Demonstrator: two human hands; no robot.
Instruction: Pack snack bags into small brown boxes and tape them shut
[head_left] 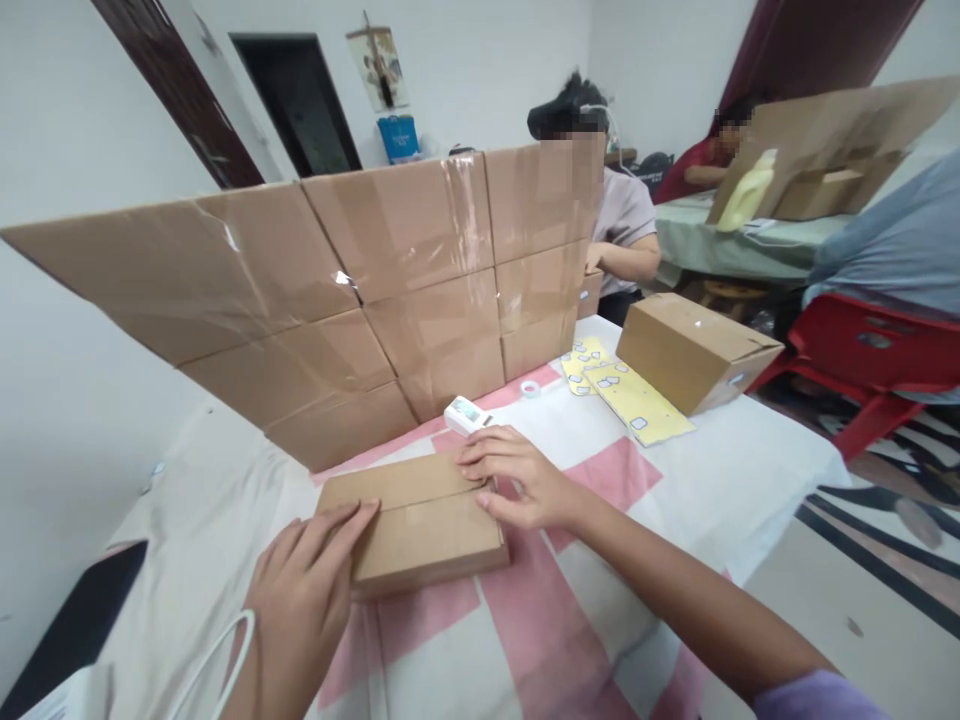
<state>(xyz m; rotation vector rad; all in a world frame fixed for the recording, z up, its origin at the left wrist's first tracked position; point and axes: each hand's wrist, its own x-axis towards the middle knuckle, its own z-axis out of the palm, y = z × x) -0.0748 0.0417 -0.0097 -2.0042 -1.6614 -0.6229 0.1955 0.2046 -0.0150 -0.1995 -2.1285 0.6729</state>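
A closed, flat cardboard box point(427, 540) lies in front of me on the pink and white tablecloth, a seam running lengthwise across its top. My left hand point(307, 570) grips it at the left end, fingers bent over the top edge and palm by the side. At the right end, my right hand point(517, 480) has its fingertips and thumb on either side of the seam, closed on the box's corner. Just beyond the box is a small white device point(466, 416) with a screen. A roll of clear tape point(530, 389) lies farther right.
A tall cardboard partition point(420, 290) stands along the table's far side. Yellow sheets with stickers point(637, 400) lie beside a larger cardboard box point(697, 345) on the right. Behind the partition sits a person in a headset point(626, 215). A red chair point(885, 350) stands at the right.
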